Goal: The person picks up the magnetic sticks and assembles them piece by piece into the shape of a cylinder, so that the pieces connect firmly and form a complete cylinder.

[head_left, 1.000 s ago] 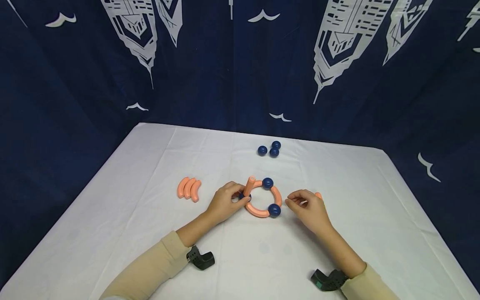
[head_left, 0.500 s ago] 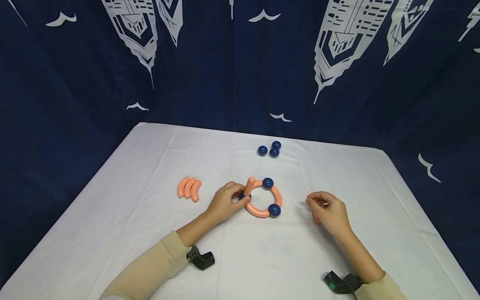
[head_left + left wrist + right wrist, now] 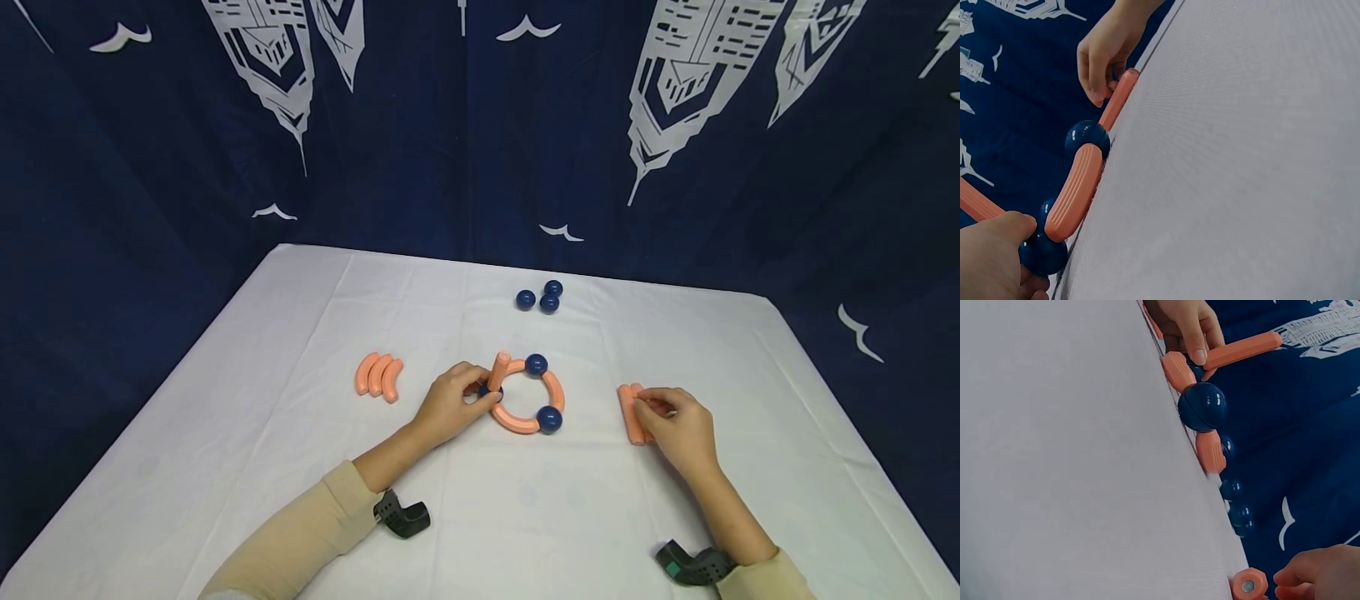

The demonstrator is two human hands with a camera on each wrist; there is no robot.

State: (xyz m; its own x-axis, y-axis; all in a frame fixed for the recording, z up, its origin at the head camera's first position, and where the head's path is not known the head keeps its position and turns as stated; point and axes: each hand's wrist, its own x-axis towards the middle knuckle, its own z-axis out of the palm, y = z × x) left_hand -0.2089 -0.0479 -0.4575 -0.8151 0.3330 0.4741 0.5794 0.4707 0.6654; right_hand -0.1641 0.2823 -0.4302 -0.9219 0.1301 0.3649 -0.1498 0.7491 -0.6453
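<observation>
My left hand [image 3: 450,404] pinches a dark blue ball [image 3: 1044,255] at the left of a ring on the table. Curved orange sticks [image 3: 516,422] and two more blue balls [image 3: 549,419] form the rest of this ring. A straight orange stick [image 3: 500,372] rises from the pinched ball. To the right, my right hand [image 3: 678,429] is over straight orange sticks [image 3: 628,414] lying side by side and partly covers them. Its fingers are loosely bent, close above a stick end [image 3: 1249,585] with a silvery round face, and nothing shows between them.
Three curved orange sticks [image 3: 379,377] lie together left of the ring. Several loose blue balls [image 3: 525,299] sit near the back of the white-covered table [image 3: 450,533]. A dark blue curtain [image 3: 465,167] hangs behind it.
My right hand has moved right, away from the ring to the straight sticks, and more of them now shows beside it. My left hand keeps its pinch on the ball.
</observation>
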